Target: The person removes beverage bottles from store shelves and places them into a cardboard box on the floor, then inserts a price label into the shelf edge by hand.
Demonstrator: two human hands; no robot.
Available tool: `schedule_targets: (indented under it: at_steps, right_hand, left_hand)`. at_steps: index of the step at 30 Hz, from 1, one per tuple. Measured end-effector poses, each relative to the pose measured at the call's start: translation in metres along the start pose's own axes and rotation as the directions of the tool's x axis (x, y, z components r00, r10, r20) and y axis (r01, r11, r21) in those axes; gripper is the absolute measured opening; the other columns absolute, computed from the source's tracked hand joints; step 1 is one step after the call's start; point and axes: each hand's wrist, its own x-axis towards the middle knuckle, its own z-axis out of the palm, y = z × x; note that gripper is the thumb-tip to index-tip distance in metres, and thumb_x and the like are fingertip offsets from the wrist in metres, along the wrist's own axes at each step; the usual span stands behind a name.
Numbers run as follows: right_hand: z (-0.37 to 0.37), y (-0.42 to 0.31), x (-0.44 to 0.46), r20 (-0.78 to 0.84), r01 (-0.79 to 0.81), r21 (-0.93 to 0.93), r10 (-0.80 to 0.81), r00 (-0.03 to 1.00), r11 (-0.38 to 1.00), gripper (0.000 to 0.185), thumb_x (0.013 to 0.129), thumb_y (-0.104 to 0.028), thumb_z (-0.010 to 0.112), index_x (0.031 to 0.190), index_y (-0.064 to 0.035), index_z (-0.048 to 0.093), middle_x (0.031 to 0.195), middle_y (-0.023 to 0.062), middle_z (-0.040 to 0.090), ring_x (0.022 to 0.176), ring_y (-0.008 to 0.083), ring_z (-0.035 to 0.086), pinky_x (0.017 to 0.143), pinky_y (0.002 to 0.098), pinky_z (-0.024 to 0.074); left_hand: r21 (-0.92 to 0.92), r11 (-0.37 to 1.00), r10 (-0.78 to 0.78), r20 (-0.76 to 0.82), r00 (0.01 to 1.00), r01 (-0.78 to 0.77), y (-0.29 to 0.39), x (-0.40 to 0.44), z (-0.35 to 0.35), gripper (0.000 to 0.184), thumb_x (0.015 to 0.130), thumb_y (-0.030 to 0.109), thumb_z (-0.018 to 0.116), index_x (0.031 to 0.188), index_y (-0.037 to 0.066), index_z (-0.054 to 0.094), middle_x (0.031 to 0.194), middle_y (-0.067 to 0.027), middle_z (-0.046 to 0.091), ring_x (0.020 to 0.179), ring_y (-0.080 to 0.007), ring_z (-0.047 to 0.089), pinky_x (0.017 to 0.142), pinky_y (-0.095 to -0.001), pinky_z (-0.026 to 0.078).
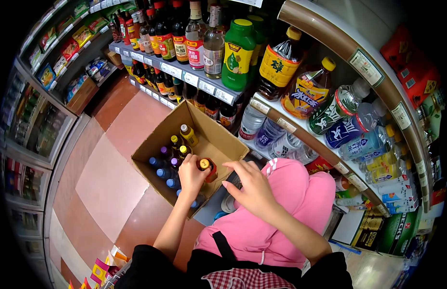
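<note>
An open cardboard box point(156, 126) stands on the floor in front of my knees, with several drink bottles upright inside. My left hand point(190, 174) is over the box, its fingers closed around the upper part of a reddish-brown bottle point(213, 174) with a yellow cap. Just right of that bottle is my right hand point(254, 188), fingers spread and holding nothing, near the box's right rim. Along the left wall are blue-capped bottles point(164, 173). Purple-capped bottles point(164, 151) and yellow-capped bottles point(188, 136) stand farther back. My left hand hides part of the bottle group.
Behind the box, a shelf point(173, 70) carries sauce bottles and a green jug point(239, 55). A curved shelf of large drink bottles point(307, 89) is close on my right. Glass-door coolers point(35, 120) line the left side. A green Beck's carton point(401, 231) sits low at right.
</note>
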Motion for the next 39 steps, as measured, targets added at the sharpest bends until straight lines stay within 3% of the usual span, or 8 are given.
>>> schedule_targets:
  at_steps: [1,4,12,24,32,36,39]
  right_hand:
    - [0.002,0.0,-0.001,0.003,-0.004,0.004,0.004,1.0,1.0,0.039,0.085,-0.015,0.069,0.121,-0.0068,0.057,0.113,0.0126,0.063,0.105,0.0351,0.057,0.089,0.0441,0.0486]
    - [0.009,0.005,-0.006,0.002,-0.001,0.012,0.001,1.0,1.0,0.038,0.085,-0.015,0.07,0.12,-0.0071,0.057,0.112,0.012,0.063,0.105,0.0346,0.057,0.089,0.0436,0.0491]
    - [0.016,0.003,-0.015,0.019,-0.048,0.05,0.047,0.999,0.998,0.038,0.085,-0.016,0.07,0.12,-0.0063,0.06,0.105,0.0125,0.064,0.099,0.033,0.057,0.085,0.0416,0.0476]
    - [0.01,0.011,-0.021,0.015,-0.096,0.082,0.095,0.995,0.992,0.027,0.085,-0.014,0.07,0.109,-0.0048,0.061,0.102,0.0122,0.063,0.1,0.0326,0.056,0.086,0.0414,0.0474]
    - [0.017,0.019,-0.025,-0.072,-0.033,0.09,0.039,0.997,0.995,0.031,0.086,-0.016,0.07,0.114,-0.0069,0.059,0.11,0.0121,0.063,0.106,0.0342,0.056,0.09,0.0434,0.0485]
    - [-0.003,0.008,-0.028,-0.077,-0.059,0.104,0.067,0.995,0.993,0.032,0.089,-0.02,0.068,0.117,-0.0083,0.059,0.111,0.0113,0.062,0.106,0.0319,0.057,0.087,0.0419,0.0504]
    - [-0.025,0.004,-0.036,-0.157,-0.045,0.114,0.063,0.986,0.993,0.03,0.09,-0.019,0.067,0.116,-0.0085,0.059,0.11,0.0107,0.062,0.107,0.0307,0.057,0.087,0.0416,0.0506]
  left_hand:
    - [0.019,0.999,-0.028,0.032,0.999,0.028,-0.006,-0.001,0.005,0.032,0.062,0.016,0.081,0.086,0.001,0.065,0.082,-0.0141,0.064,0.075,-0.0355,0.066,0.066,-0.0439,0.054]
    - [0.098,0.995,-0.008,0.052,0.999,0.003,-0.026,-0.003,0.023,0.033,0.061,0.017,0.083,0.08,0.001,0.062,0.078,-0.0159,0.065,0.068,-0.0345,0.065,0.063,-0.0425,0.053]
    - [0.3,0.953,-0.116,0.209,0.971,0.049,-0.073,0.001,0.069,0.031,0.061,0.018,0.082,0.082,0.002,0.064,0.083,-0.0212,0.068,0.077,-0.0406,0.068,0.068,-0.0482,0.055]
    - [0.484,0.867,-0.309,0.333,0.891,0.12,-0.104,-0.01,0.108,0.034,0.066,0.02,0.084,0.091,0.004,0.066,0.089,-0.0187,0.072,0.085,-0.037,0.071,0.074,-0.0457,0.058]
    - [0.472,0.881,-0.211,0.327,0.921,0.034,-0.113,-0.012,0.114,0.032,0.074,0.027,0.08,0.095,0.007,0.067,0.091,-0.0172,0.072,0.084,-0.0365,0.071,0.074,-0.0472,0.058]
    - [0.554,0.831,-0.291,0.353,0.889,0.052,-0.101,-0.004,0.104,0.027,0.074,0.031,0.08,0.086,0.008,0.072,0.086,-0.017,0.072,0.082,-0.0369,0.071,0.075,-0.047,0.058]
    - [0.413,0.911,-0.154,0.348,0.925,-0.004,-0.103,0.002,0.093,0.023,0.073,0.027,0.079,0.082,0.007,0.072,0.084,-0.0173,0.072,0.077,-0.0377,0.07,0.069,-0.0469,0.057]
